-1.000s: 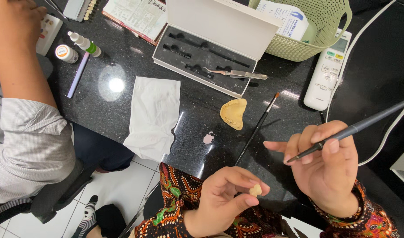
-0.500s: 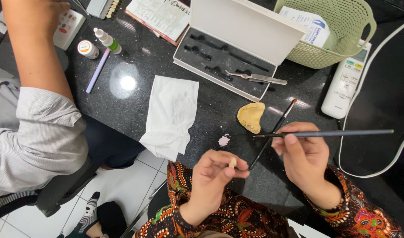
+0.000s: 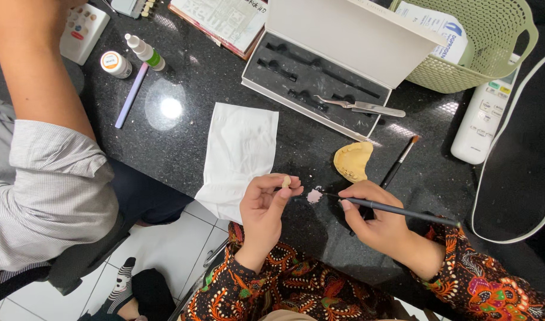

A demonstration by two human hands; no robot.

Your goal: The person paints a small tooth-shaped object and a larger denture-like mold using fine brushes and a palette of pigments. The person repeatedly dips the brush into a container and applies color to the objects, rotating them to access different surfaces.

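Pale tooth piece (image 3: 286, 181) pinched in left hand (image 3: 263, 205); right hand (image 3: 376, 220) holds brush (image 3: 397, 210).

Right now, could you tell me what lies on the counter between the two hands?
In the head view, a small pinkish blob lies between the left hand and right hand, at the brush tip.

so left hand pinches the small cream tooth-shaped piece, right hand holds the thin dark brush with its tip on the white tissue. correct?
Not quite. In the head view the thin dark brush has its tip at the small pink blob on the black countertop, not the white tissue. The rest holds.
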